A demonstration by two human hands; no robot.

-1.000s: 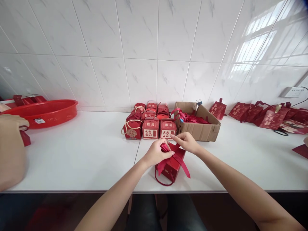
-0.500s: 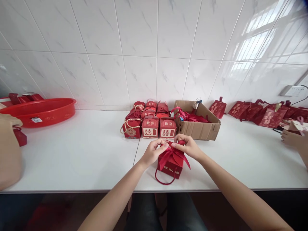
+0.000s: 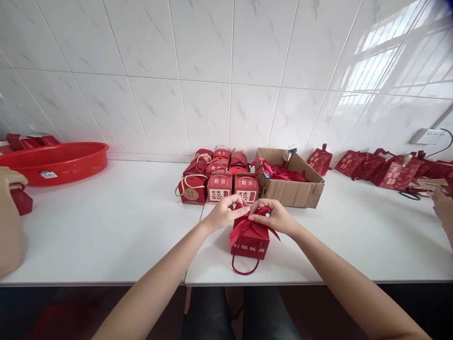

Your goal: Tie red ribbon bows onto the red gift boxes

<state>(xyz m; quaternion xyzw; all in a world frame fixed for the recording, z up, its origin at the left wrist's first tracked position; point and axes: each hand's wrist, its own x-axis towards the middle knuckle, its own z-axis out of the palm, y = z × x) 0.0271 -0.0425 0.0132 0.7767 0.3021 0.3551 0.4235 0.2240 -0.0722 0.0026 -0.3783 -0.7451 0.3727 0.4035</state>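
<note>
A small red gift box with gold lettering and a red cord loop stands on the white table right in front of me. A red ribbon is draped over its top. My left hand and my right hand meet above the box, both with fingers pinched on the ribbon. Just behind the hands stands a cluster of several finished red gift boxes.
A cardboard box holding red ribbons sits right of the cluster. A red basin is at the far left. Flat red boxes lie along the right wall. Another person's hand is at the left edge, a second person's hand at the right.
The box turned so its lettered side faces me squarely. My hands came together over its top on the ribbon. The hand at the right edge came into view.
</note>
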